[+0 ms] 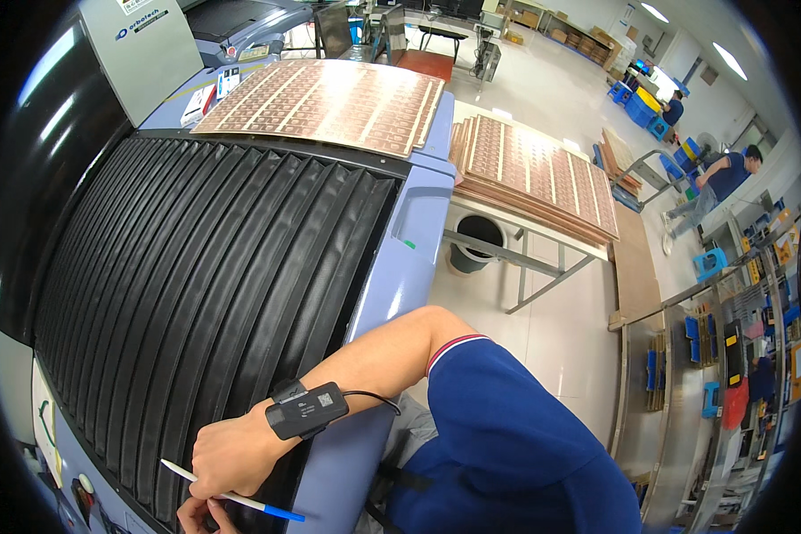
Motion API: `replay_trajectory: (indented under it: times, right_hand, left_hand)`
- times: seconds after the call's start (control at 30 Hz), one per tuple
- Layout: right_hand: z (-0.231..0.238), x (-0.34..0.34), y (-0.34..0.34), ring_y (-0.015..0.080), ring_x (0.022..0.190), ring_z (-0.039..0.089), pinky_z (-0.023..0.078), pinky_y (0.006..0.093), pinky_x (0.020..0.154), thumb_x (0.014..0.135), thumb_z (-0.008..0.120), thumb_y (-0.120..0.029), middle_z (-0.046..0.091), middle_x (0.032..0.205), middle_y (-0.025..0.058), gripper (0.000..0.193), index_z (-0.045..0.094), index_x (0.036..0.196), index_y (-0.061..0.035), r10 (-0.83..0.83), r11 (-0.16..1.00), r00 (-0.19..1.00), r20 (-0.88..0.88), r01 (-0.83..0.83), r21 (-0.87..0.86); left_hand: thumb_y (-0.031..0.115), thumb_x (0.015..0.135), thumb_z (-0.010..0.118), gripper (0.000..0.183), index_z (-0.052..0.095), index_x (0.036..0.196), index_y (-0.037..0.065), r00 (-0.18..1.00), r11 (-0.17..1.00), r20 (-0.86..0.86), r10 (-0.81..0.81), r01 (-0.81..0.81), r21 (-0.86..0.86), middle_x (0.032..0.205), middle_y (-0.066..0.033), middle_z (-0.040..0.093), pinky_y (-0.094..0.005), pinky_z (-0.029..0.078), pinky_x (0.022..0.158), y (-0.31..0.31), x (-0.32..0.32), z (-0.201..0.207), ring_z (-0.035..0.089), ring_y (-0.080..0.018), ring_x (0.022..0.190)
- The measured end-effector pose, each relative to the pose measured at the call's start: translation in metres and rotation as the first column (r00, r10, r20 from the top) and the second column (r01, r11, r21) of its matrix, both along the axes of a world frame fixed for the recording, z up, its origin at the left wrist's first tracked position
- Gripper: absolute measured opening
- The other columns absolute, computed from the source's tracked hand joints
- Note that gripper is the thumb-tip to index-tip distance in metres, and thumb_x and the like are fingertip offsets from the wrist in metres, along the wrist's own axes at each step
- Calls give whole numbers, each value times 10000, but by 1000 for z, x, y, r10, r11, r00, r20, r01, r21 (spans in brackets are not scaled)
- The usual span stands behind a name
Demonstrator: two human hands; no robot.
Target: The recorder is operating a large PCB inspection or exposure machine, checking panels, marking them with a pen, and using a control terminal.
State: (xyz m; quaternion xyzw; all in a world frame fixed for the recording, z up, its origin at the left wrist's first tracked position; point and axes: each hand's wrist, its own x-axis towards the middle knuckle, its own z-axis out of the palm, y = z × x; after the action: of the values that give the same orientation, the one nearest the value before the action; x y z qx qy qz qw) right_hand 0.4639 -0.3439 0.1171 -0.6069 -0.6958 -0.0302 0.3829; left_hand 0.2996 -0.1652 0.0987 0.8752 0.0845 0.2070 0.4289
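Note:
From the right, my right arm in a short blue sleeve reaches across the machine's edge. My right hand (236, 456) is closed round a white pen (244, 500) with a blue end; the pen's white tip sticks out to the left and its blue end to the right. A black device is strapped to that wrist. Just below, at the lower edge, my left hand (203, 516) shows only its fingertips, drawn together close to the pen. What they pinch, if anything, is hidden. Both hands are over the near end of a black pleated bellows cover (205, 285).
A copper-coloured patterned panel stack (329, 102) lies on the machine's far end. More panels (538, 169) are piled on a metal-legged table, with a bin (477, 245) beneath. Shelving (685, 383) stands at right. A person (725, 182) is beyond it, another farther back.

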Motion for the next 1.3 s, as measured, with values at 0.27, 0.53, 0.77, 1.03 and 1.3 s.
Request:
replay_trajectory:
  times: [0.27,0.53,0.77,1.03,1.3]
  right_hand:
    - [-1,0,0,354,622,677,492,451,521,854,681,-168,657,635,150,196,639,809,17,-2,1000,1000,7,2,-14]
    - [0,0,2,364,629,678,496,456,534,854,680,-167,656,639,159,194,637,809,17,-2,1000,1000,1,2,8]
    - [-2,0,4,390,698,703,527,489,588,828,707,-201,687,682,174,193,686,841,-9,-32,996,999,-3,32,-79]
    - [2,-1,0,373,678,674,505,461,561,821,705,-146,654,664,156,193,605,777,12,-7,999,1000,-30,6,-34]
    - [-7,4,-5,381,689,656,508,475,603,860,708,-175,622,669,144,197,577,852,-29,41,998,997,-61,-39,41]
  left_hand:
    - [-38,960,677,179,623,1125,-79,1000,1000,-7,-6,6,27,990,-190,714,-317,596,805,4,-2,-1,699,-228,877]
    - [-22,963,684,171,627,1115,-77,1000,998,1,6,-6,68,979,-188,717,-313,596,797,4,-1,0,700,-222,863]
    - [-10,957,705,179,631,1106,-76,1000,999,25,-15,14,33,969,-170,721,-288,581,762,-1,0,3,695,-200,843]
    - [46,972,690,133,662,1037,-66,997,999,73,-33,30,41,885,-139,713,-302,581,663,-12,3,9,695,-202,733]
    - [-47,866,706,92,653,940,-36,989,996,125,-76,71,46,791,-129,725,-282,544,669,-18,19,10,723,-189,706]
